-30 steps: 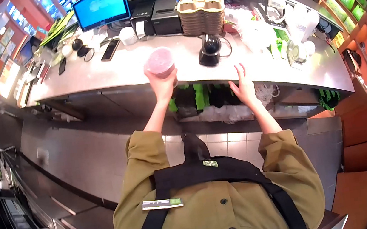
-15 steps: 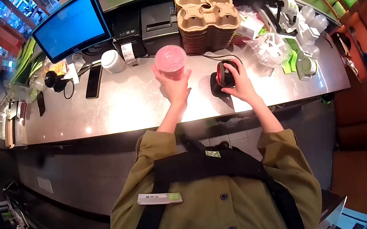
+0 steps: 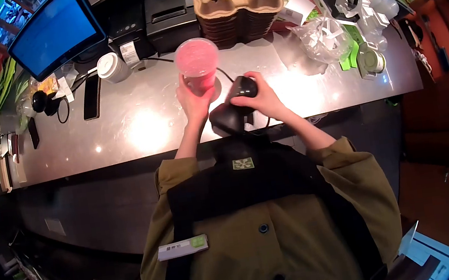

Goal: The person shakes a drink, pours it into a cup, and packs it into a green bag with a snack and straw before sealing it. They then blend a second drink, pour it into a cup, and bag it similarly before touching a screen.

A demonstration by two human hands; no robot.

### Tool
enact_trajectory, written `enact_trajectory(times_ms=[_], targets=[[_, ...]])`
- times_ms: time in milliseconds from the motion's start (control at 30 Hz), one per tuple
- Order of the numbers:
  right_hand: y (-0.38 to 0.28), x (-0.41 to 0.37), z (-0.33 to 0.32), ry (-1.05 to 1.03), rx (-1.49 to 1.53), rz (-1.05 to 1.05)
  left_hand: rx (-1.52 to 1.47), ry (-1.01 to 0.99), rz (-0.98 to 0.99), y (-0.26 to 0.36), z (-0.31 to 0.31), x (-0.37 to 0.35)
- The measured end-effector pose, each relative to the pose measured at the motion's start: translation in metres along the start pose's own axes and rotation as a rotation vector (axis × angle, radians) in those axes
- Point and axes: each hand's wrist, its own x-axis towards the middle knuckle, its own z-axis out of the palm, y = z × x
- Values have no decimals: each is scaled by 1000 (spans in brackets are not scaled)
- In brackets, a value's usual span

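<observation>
My left hand [image 3: 195, 99] is wrapped around a clear plastic cup [image 3: 198, 64] of pink drink, its flat see-through lid on top. Just to the right, my right hand [image 3: 262, 96] grips the head of a black corded barcode scanner [image 3: 244, 87]. A dark base [image 3: 227, 119] lies below that head, close to the counter's front edge. Cup and scanner are side by side over the metal counter [image 3: 144, 108], the cup slightly farther back.
Behind the cup stand a black printer [image 3: 171, 14] and a stack of cardboard cup carriers [image 3: 238, 5]. Leftward are a white lidded cup [image 3: 112, 68], a phone [image 3: 92, 97] and a monitor [image 3: 55, 33]. A clear plastic bag [image 3: 325, 40] lies to the right.
My right hand and the scanner have moved left, nearer the cup, and the scanner's head has turned. My left hand keeps holding the cup. The whole view has shifted slightly.
</observation>
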Motion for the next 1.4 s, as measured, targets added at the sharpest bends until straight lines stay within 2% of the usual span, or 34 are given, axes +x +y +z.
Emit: enact_trajectory(times_ms=[67, 133, 200, 233, 267, 333, 400, 433, 467, 500, 567, 600, 633, 733, 800, 833, 867, 933, 1067, 1200, 1267, 1333, 1400], targets=[[-5, 5, 6, 46, -141, -49, 82, 44, 39, -13, 7, 3], [-18, -3, -9, 85, -266, -141, -93, -122, 66, -28, 6, 7], [-28, -14, -40, 148, -454, -328, -42, -186, 64, 1, -12, -6], [-22, -15, -56, 141, -499, -428, -251, -67, 87, 15, -12, -24], [-10, -15, -68, 183, -595, -557, 123, 168, 274, -5, -8, -42], [19, -10, -91, 51, -606, -620, 67, 84, 155, 32, -2, -67], [28, -10, -118, -116, -667, -787, -7, 65, 298, 70, 25, -75], [20, -14, -134, -71, -665, -831, -37, 91, 308, 83, 39, -74], [16, -7, -161, -19, -623, -797, -59, 119, 317, 95, 51, -71], [18, 7, -196, 232, -613, -767, -93, 174, 328, 106, 63, -66], [40, 58, -287, 894, -553, -866, -153, 225, 352, 130, 79, -57], [45, 81, -333, 929, -561, -812, -178, 250, 400, 140, 85, -52], [54, 108, -370, 968, -714, -753, -292, 275, 446, 157, 95, -48], [90, 183, -437, 698, -921, -633, -189, 209, 652, 197, 113, -32], [97, 205, -453, 436, -1164, -230, -218, 151, 680, 219, 126, -23], [112, 215, -460, 472, -1060, -333, -200, 113, 687, 229, 129, -19], [100, 209, -459, 472, -1153, -308, -183, 73, 690, 237, 131, -15], [105, 208, -459, 529, -1150, -336, -181, -2, 645, 248, 138, -6], [112, 195, -465, 632, -932, -393, -195, -270, 517, 274, 166, 16], [102, 169, -465, 603, -516, -590, -229, -423, 573, 299, 203, 33], [82, 144, -465, 460, -251, -499, -227, -463, 543, 307, 221, 44], [67, 123, -466, 305, 12, -400, -321, -539, 384, 310, 243, 62], [44, 98, -463, 212, 182, -422, -317, -521, 399, 315, 269, 80]])
